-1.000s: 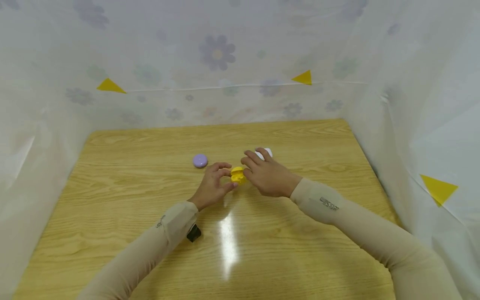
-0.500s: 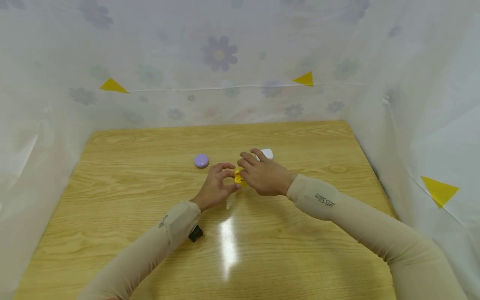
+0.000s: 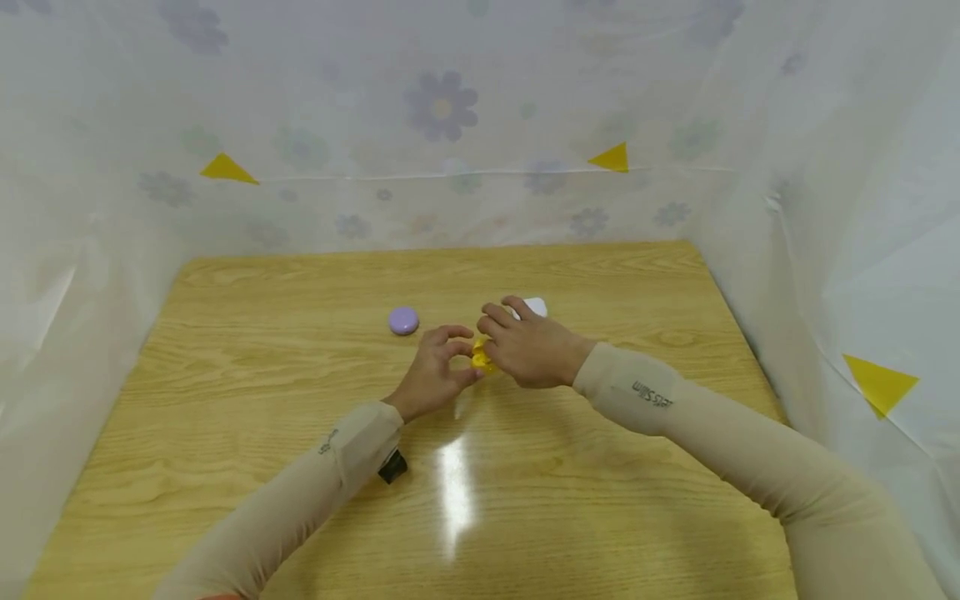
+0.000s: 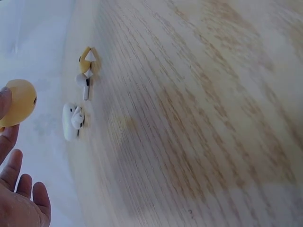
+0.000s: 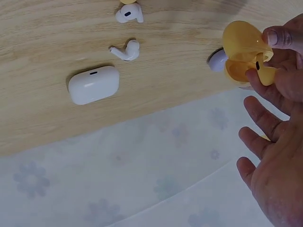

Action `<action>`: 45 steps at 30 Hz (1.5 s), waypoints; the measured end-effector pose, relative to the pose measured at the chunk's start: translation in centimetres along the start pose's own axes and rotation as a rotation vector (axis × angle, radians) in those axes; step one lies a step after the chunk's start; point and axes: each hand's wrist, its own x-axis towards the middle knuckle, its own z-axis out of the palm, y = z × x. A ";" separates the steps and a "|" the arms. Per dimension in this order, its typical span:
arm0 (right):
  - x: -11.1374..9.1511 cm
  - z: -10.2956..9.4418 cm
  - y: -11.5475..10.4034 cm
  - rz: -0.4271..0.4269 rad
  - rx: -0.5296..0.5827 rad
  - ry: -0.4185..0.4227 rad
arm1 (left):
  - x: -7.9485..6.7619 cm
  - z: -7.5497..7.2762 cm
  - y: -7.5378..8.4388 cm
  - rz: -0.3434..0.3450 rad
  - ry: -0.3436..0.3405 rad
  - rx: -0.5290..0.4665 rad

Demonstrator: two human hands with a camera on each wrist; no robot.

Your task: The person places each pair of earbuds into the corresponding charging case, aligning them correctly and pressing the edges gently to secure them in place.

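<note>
My left hand [image 3: 431, 375] holds a small yellow earbud case [image 3: 482, 358] above the table, its lid raised. At the mouth of the case, my right hand [image 3: 534, 348] pinches a yellow earbud [image 5: 267, 75] between thumb and finger, seen best in the right wrist view. The left wrist view shows the rounded outside of the yellow case [image 4: 22, 104]. Past my right fingers lies a closed white earbud case [image 5: 94, 85]. Two white earbuds [image 5: 129, 50] lie near it, hidden in the head view. Another yellow earbud [image 4: 85, 61] rests on the table beside them.
A round lilac case [image 3: 403, 321] sits on the wooden table [image 3: 262, 350], left of my hands. White flowered sheeting [image 3: 337, 100] encloses the back and sides, with yellow triangles [image 3: 611, 157] on it. A black wrist device [image 3: 392, 467] hangs under my left sleeve.
My right hand has shifted slightly left and its fingers have closed in on the yellow case, covering more of it. The case and left hand have drifted slightly right in view.
</note>
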 end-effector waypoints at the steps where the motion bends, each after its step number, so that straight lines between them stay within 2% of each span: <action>1: 0.1 0.0 0.0 -0.003 0.004 -0.007 | 0.0 0.1 0.0 -0.001 -0.003 0.002; 12: 0.2 -0.6 0.1 0.003 0.040 -0.049 | 0.0 0.0 0.0 0.022 0.022 0.025; 22: 0.7 -0.1 -0.1 -0.016 0.078 0.036 | -0.1 0.1 0.1 0.019 0.006 0.019; 38: 0.9 0.9 -0.1 0.169 0.460 0.184 | -0.1 0.0 0.2 0.029 0.041 -0.016; 45: 0.9 1.1 -0.1 0.267 0.524 0.257 | 0.0 -0.1 0.2 0.028 0.050 -0.024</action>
